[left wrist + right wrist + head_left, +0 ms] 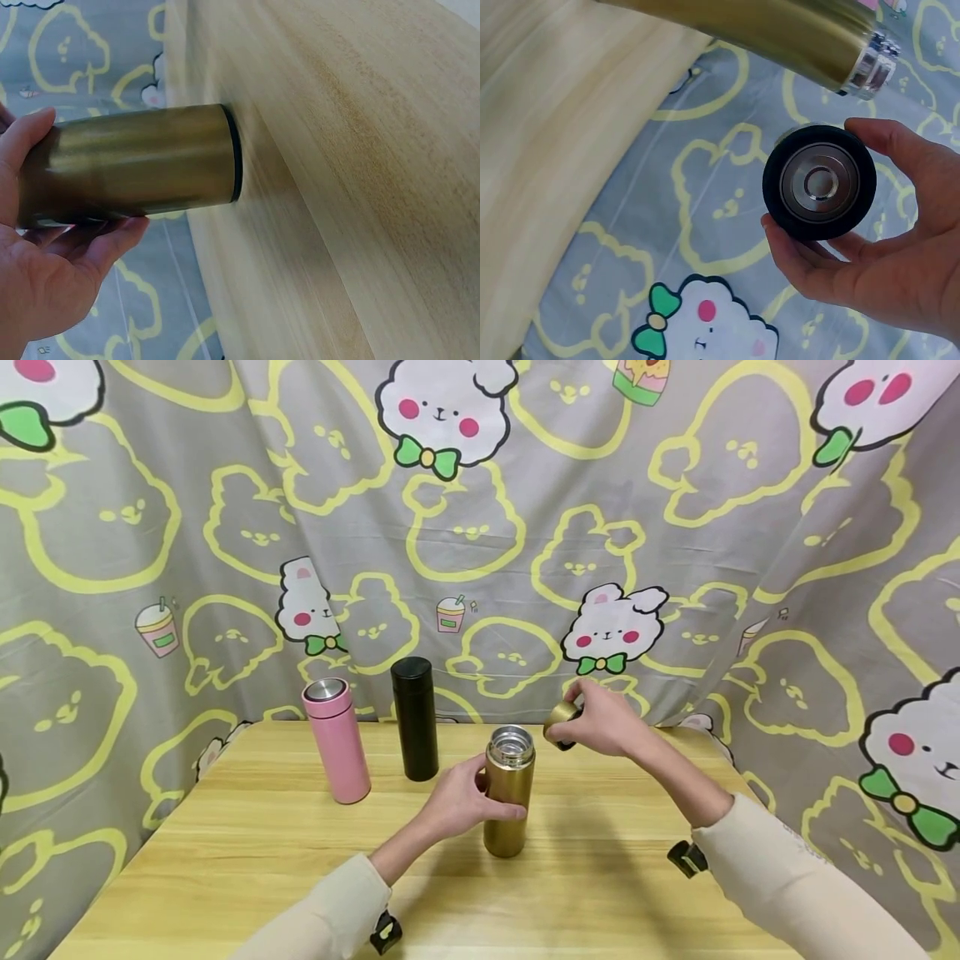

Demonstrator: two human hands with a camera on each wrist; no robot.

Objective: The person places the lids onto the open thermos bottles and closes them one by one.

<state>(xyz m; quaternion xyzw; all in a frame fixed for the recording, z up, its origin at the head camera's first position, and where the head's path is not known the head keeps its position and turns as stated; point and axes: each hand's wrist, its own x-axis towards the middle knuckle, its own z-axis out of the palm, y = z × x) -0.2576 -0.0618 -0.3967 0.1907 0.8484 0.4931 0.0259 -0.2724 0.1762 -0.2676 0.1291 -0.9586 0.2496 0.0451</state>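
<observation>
A gold thermos (512, 793) stands upright on the wooden table, its steel mouth uncovered. My left hand (461, 797) grips its body from the left; in the left wrist view, thumb and fingers curl round the gold thermos (142, 161) above its black base. To the right of the mouth and a little higher, my right hand (600, 718) holds the gold lid (561, 724), apart from the bottle. The right wrist view shows the underside of the lid (821, 182), a black ring around a steel centre, between thumb and fingers.
A pink thermos (337, 743) with a steel-topped lid stands at the left of the table (247, 860). Beside it is a closed black thermos (416, 722). A patterned grey curtain (480, 610) hangs behind the table's back edge and along the sides.
</observation>
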